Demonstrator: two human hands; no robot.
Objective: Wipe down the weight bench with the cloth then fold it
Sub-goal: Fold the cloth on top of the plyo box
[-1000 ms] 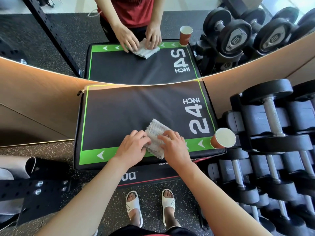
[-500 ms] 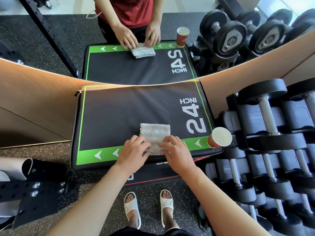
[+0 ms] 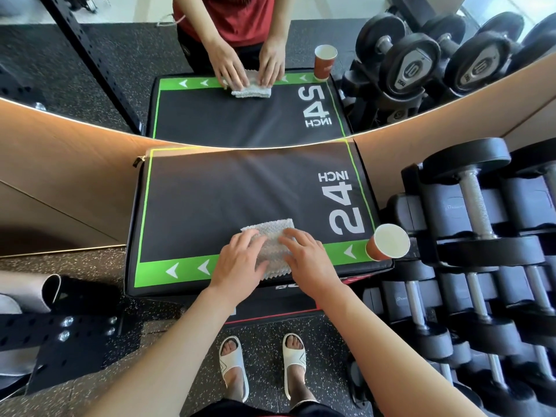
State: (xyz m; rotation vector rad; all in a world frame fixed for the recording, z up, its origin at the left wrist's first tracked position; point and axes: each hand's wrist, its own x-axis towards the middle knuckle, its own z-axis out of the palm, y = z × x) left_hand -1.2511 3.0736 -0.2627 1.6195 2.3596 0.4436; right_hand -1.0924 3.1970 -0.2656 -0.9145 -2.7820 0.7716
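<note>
Seen from above in a gym: 2 bare hands pressed flat on a folded white cloth [image 3: 272, 239] near the front edge of a padded black bench [image 3: 228, 194]. Left hand [image 3: 240, 261] spread over the cloth's left half, fingers straight and slightly fanned, gripping nothing. Right hand [image 3: 305, 257] laid over the right half, fingers likewise extended and pressing down. Cloth lying partly on the black top and partly across the green arrow strip [image 3: 180, 270] along the near edge, its far edge showing beyond the fingertips. Printed at the bench's right side, "24 INCH" in white. Standing at the front right corner, touching the bench top, a brown paper cup [image 3: 388, 242], tilted toward the camera in this wide view. Just right of the bench, a rack of black dumbbells [image 3: 478, 206]. Behind the bench, a wall mirror [image 3: 90, 70] repeating the scene. Below, on speckled flooring, 2 feet in white slides [image 3: 233, 365].
</note>
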